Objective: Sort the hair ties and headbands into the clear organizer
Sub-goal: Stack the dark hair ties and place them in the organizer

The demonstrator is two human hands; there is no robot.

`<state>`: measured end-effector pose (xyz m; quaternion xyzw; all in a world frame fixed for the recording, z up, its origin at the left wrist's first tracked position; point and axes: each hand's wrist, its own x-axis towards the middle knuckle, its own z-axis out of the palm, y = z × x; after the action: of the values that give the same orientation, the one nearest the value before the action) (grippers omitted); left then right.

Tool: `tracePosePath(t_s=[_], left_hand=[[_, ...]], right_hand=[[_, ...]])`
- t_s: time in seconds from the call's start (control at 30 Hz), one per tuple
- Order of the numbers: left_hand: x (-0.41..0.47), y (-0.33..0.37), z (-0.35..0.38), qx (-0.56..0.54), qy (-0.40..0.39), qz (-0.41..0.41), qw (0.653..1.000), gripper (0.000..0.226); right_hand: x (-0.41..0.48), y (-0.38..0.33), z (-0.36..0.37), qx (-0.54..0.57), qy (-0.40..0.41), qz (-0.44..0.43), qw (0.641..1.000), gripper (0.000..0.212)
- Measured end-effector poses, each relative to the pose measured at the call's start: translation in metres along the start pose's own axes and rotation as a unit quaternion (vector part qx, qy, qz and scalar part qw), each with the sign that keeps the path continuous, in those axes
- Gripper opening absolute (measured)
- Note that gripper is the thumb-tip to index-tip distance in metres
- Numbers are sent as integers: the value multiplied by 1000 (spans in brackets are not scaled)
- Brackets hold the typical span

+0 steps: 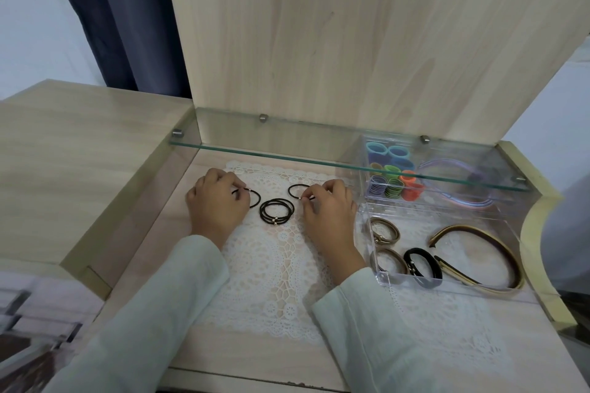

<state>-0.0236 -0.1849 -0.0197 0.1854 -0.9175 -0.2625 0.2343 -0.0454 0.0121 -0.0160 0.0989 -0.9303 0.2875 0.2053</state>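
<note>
Left hand (217,204) has curled fingers pinching one thin black hair tie (259,198) at its gold bead. Right hand (329,210) is the same, fingertips pinched on a second thin black tie (289,191). Both ties lie flat on the white lace doily (271,281), which has an openwork, scalloped edge. Between the hands sits a small stack of black ties (274,219), round and thin, touching neither hand.

The clear organizer (381,276) is hard plastic and stands just right of the right hand. Its far compartments hold bright coloured ties (392,175) and pastel headbands (447,166). Its near ones hold tan ties (384,230), thick black ties (423,265) and curved brown-gold headbands (479,233).

The glass shelf (287,153) edge overhangs the far side, low over the organizer's far half. A raised wooden side wall (127,233) stands to the left. There is open doily near the person.
</note>
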Motion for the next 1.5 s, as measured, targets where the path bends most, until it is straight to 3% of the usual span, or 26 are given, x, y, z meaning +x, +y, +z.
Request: tracePosePath(t_s=[0.17,0.3,0.47,0.6,0.77,0.9,1.2,1.5], left_hand=[[-1,0,1,22,7,18,1000,13],[-2,-1,0,-12,32,66,997,12],[-2,1,0,-84,45,154,984,19],[-6,2,-2,-72,74,190,976,17],[-10,6,-6,-7,93,232,968,14],[-13,7,-5,-28,104,228,968,10],[-32,5,-15,-98,2,260,961,23],[-35,11,-22,-142,-54,282,947,26]], right_hand=[[-8,-6,-7,82,22,-119,989,5],[-9,-6,-8,144,-20,-132,981,6],[-9,-6,-7,131,-58,-156,977,4],[-11,-7,-9,119,-74,-166,976,10],[-12,-10,-13,162,-46,-123,978,22],[-11,-10,-11,142,-40,-116,982,28],[-9,-6,-6,112,-13,-96,989,15],[-6,-3,-6,95,-13,-27,995,20]])
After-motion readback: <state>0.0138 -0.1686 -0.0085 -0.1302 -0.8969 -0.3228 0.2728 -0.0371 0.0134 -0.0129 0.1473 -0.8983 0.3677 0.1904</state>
